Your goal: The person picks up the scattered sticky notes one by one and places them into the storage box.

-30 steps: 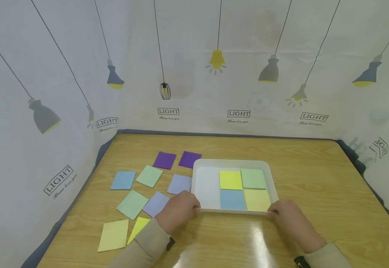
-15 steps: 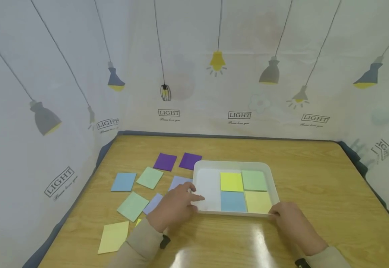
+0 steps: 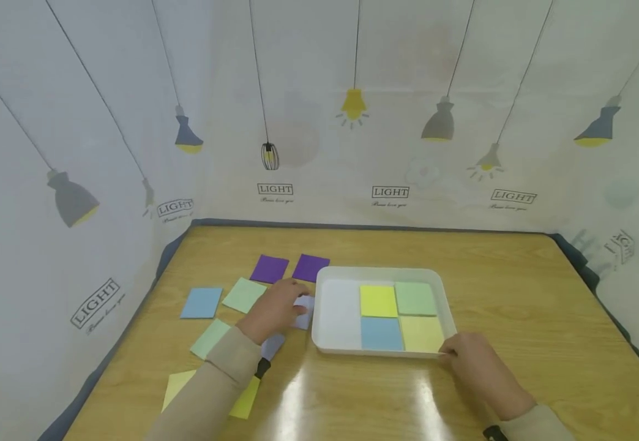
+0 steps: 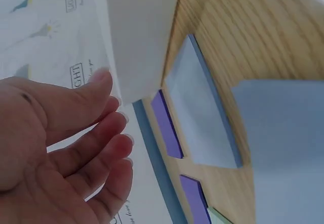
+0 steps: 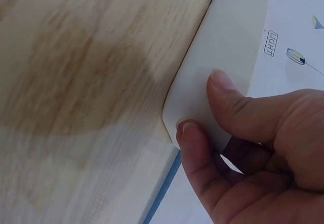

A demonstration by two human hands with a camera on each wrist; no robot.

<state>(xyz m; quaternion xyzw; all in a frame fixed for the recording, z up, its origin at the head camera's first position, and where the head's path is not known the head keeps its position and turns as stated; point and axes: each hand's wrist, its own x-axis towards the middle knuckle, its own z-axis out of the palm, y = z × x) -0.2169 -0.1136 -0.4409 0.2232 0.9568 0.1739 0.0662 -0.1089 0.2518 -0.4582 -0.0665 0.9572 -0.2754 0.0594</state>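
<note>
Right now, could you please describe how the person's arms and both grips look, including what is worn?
The left sleeve and right sleeve are plain beige; the left one has a seam or fold near its cuff. A small black piece shows at the left wrist, another black piece at the right. No glove or ring shows on the left grip or right grip.

A shallow white rectangular tray sits on a light-brown wood-grain table, flanked at left by square paper pads: two purple, two pale-green, two lavender, one blue, one pale-yellow and one bright-yellow.
</note>
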